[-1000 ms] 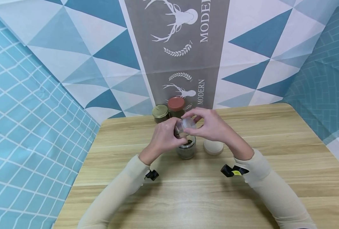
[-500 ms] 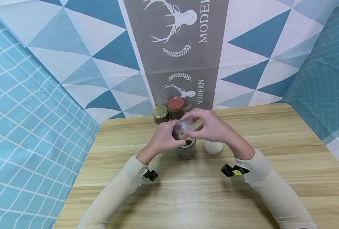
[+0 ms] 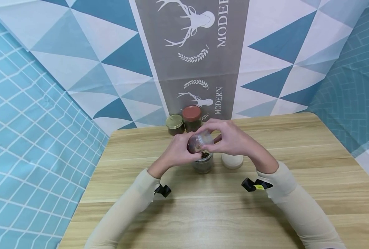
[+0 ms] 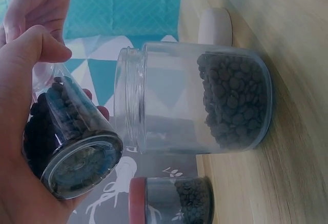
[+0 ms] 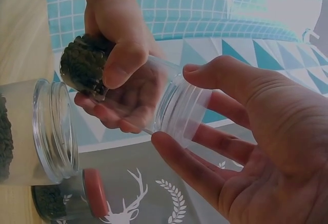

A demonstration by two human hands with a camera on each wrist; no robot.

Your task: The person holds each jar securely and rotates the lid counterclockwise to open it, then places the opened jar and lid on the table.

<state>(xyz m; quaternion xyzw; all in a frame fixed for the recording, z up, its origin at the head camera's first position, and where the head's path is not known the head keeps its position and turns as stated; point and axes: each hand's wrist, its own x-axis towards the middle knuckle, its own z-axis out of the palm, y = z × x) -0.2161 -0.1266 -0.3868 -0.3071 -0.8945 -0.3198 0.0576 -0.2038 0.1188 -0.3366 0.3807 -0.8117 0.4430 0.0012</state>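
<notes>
My left hand [image 3: 179, 150] grips a small clear jar [image 4: 74, 116], its fingers and thumb wrapped round the body. Dark bean-like pieces gather toward its base, and it lies tilted on its side in the air. At its other end, my right hand [image 3: 229, 138] pinches the translucent lid [image 5: 188, 124] between thumb and fingertips. The left wrist view shows a larger open glass jar [image 4: 171, 98] on the table just below, partly filled with similar dark pieces. Both hands are apart from that jar. In the head view the left hand hides part of the small jar.
Behind the hands stand a jar with a red lid [image 3: 191, 113] and one with a gold-green lid [image 3: 174, 121]. A white round lid [image 3: 232, 161] lies right of the open jar. The wooden table [image 3: 234, 214] meets a patterned backdrop at its far edge.
Both hands have shifted slightly with the small jar, which has moved a little left and down. Its dark contents show more at the left end. The other jars have not moved.
</notes>
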